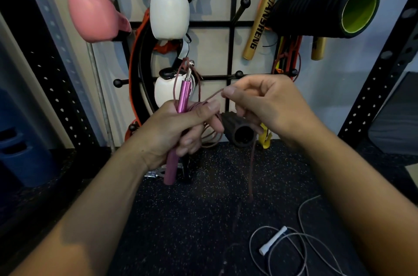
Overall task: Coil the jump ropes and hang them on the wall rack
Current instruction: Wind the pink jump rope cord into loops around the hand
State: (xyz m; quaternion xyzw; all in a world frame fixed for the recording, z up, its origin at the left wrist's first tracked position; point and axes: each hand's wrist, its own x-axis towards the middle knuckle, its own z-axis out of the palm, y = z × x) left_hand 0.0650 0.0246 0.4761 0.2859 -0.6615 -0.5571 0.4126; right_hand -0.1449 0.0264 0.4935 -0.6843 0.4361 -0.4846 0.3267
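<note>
The pink jump rope [183,95] is held up in front of the wall rack [231,49]. It has shiny pink metal handles with a silver tip on top, and a thin dark red cord. The left hand [178,128] is closed tight around both handles and some loops of the cord. The right hand [267,104], just beside the left, pinches the cord between thumb and finger. One end of the cord hangs down from the right hand toward the floor [192,219]; it is blurry and its end is hard to see.

The only words that can be read are "QUANSHENG", in black letters on a gold stick [263,15] hanging on the rack, up and to the right of the rope.

Also on the rack, a pink boxing glove [95,15] is up and to the left of the rope, and a white glove [169,11] is right above it. A black foam roller [325,9] with a green inside sticks out far to the upper right. A small dark roller [239,131] is partly hidden behind the hands.

Below the rope, a white jump rope [274,240] lies loose on the black speckled floor. Part of it is cut off at the bottom edge.
</note>
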